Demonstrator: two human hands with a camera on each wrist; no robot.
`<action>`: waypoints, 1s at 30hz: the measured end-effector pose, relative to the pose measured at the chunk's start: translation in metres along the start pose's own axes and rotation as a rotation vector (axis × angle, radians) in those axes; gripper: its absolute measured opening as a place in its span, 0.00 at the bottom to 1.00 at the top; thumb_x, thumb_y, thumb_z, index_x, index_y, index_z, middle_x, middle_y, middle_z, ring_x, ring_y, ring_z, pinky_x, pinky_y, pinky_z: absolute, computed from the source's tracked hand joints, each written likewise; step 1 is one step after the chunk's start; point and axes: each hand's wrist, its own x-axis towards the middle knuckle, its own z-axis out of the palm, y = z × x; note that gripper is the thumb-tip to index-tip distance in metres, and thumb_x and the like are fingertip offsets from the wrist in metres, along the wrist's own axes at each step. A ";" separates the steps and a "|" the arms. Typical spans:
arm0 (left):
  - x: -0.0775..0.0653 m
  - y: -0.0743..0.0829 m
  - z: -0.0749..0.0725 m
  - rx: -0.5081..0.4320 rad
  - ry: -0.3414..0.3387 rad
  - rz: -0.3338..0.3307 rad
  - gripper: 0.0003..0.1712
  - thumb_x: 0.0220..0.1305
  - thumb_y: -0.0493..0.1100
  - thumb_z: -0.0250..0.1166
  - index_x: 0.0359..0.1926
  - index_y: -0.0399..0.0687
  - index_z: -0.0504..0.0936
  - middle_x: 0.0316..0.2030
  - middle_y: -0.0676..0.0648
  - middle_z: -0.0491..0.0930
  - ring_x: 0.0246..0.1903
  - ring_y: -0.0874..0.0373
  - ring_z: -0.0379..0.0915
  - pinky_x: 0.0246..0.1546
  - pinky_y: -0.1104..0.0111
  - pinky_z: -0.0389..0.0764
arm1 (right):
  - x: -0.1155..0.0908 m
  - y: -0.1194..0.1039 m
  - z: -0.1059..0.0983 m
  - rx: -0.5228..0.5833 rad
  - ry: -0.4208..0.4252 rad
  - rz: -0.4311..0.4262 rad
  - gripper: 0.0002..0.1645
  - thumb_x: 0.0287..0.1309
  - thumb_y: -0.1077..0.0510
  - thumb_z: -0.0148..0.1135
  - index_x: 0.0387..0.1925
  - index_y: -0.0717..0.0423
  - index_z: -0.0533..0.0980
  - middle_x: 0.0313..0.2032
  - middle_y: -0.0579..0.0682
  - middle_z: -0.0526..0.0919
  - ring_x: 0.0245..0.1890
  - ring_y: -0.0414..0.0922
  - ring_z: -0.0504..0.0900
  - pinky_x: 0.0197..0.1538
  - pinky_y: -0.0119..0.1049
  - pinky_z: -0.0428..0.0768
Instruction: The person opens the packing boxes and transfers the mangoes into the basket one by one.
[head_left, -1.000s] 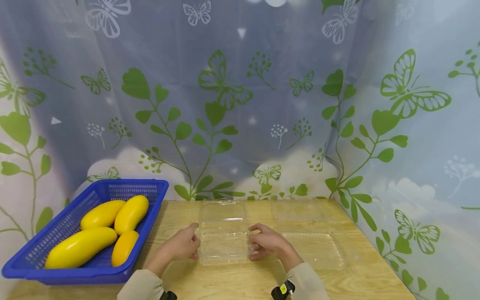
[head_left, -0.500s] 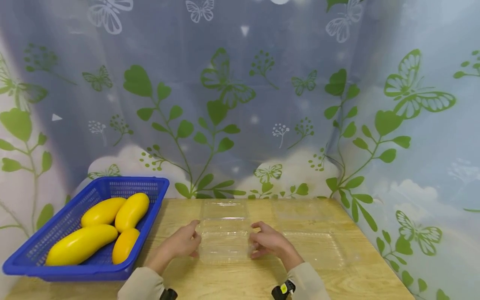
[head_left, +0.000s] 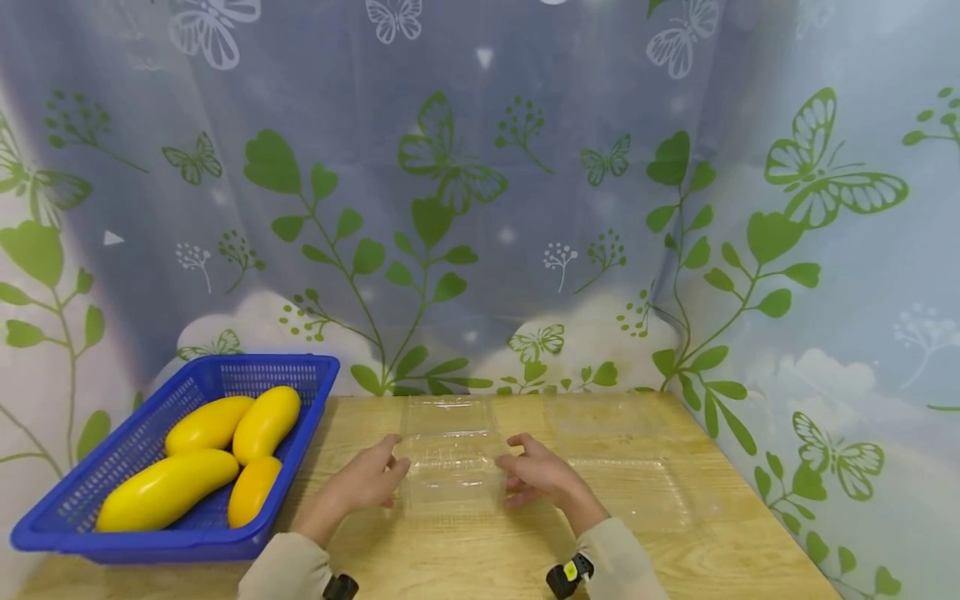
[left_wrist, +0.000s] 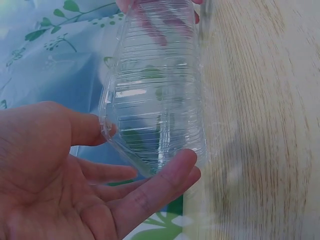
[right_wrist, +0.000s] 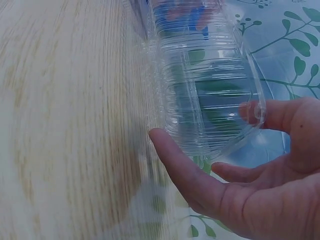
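A clear ribbed plastic container (head_left: 453, 483) stands in the middle of the wooden table, with another clear part, apparently its opened lid (head_left: 450, 417), towards the wall. My left hand (head_left: 365, 479) holds its left end and my right hand (head_left: 547, 477) its right end. In the left wrist view a fingertip (left_wrist: 107, 127) hooks at the rim, while another finger lies across the lower corner. The right wrist view has one fingertip (right_wrist: 247, 112) behind the rim, seen through the plastic, and another finger at the opposite edge. Contact under the container is unclear.
A blue basket (head_left: 318, 408) on the left holds several yellow mangoes (head_left: 168, 492). Right of my right hand lies a second clear plastic container (head_left: 637, 492), hard to make out. A patterned cloth (head_left: 480, 208) hangs behind the table (head_left: 442, 558) and along its right side.
The container in my hands has shifted slightly away from me, and both hands have moved a little with it. My fingers look more spread than before. Basket and mangoes stay put.
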 end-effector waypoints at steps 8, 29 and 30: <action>0.002 0.001 -0.001 -0.002 0.015 0.013 0.31 0.79 0.44 0.52 0.75 0.32 0.61 0.50 0.34 0.83 0.24 0.52 0.84 0.41 0.55 0.86 | 0.001 -0.001 0.000 -0.011 0.051 -0.026 0.37 0.76 0.54 0.54 0.76 0.66 0.55 0.53 0.68 0.74 0.40 0.51 0.78 0.43 0.51 0.90; -0.001 -0.002 -0.006 -0.005 0.068 0.068 0.27 0.82 0.47 0.50 0.72 0.34 0.67 0.52 0.32 0.82 0.29 0.49 0.83 0.43 0.55 0.85 | -0.002 -0.009 0.000 -0.115 0.130 -0.117 0.36 0.79 0.45 0.50 0.75 0.62 0.58 0.68 0.72 0.68 0.62 0.68 0.77 0.52 0.54 0.87; -0.001 -0.002 -0.006 0.013 0.076 0.074 0.27 0.82 0.47 0.50 0.71 0.34 0.67 0.52 0.32 0.83 0.33 0.48 0.84 0.46 0.52 0.85 | -0.003 -0.010 -0.001 -0.135 0.137 -0.119 0.36 0.79 0.45 0.50 0.75 0.62 0.58 0.68 0.72 0.68 0.62 0.68 0.77 0.53 0.55 0.86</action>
